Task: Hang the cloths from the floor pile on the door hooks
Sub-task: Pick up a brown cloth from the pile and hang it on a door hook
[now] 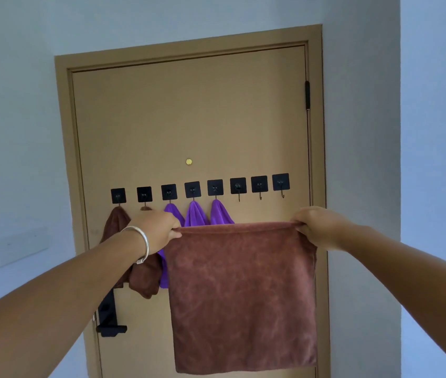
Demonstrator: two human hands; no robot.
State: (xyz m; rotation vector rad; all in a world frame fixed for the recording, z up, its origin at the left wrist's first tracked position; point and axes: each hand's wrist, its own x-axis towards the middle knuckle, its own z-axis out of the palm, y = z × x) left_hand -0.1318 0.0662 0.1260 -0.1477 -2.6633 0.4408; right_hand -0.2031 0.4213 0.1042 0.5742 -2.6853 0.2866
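Cloth-hanging stage, positions given rel. to the door. L to R: two brown cloths hang from hooks 1–2; three purple cloths from hooks 3–5; three bare hooks at the row's R end. Left hand and right hand each pinch a top corner of a spread brown cloth, held in front of the door, top edge horizontal, just below hook level. Bare hooks sit above that edge, nearer the right hand. Obstacles: none evident; the hanging purple cloths lie close by the left hand. Door handle sits low, L side.
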